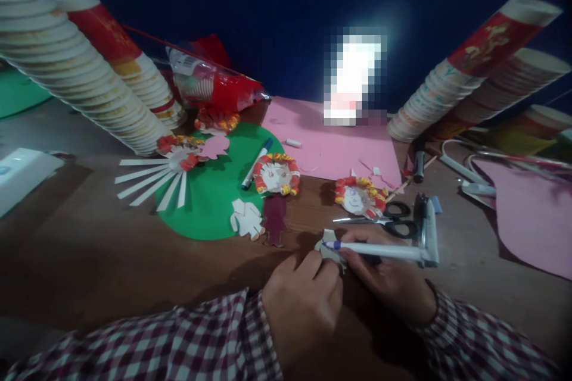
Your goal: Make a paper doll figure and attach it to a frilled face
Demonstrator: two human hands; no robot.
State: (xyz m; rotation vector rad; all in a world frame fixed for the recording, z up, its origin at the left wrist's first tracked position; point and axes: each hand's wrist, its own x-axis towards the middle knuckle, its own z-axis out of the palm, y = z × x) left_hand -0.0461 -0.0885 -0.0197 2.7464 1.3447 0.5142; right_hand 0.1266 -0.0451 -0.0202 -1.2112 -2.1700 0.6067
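A: Hands, quick?

B: Left hand (306, 300) curled closed on the near edge of a small paper cutout (329, 235), thumb hidden. Right hand (386, 280) grips a white marker (379, 249) pen-style.

A: Cutout's where?

B: Just beyond the left fingers, left of the right hand. Left hand's nearer, overlapping it.

A: Marker's long axis?

B: Side to side, purple tip leftward at the cutout, back end right. Tip touching? Can't tell.

A: Further out?

B: Black-handled scissors (384, 222) just past the marker, blades pointing left. Beyond those, a ringed paper face (354, 201). Off left, white paper clothes (247, 218) partly over a green disc (192, 223). Pink sheet (308, 131) at the back; cup stacks (89, 83) both sides.
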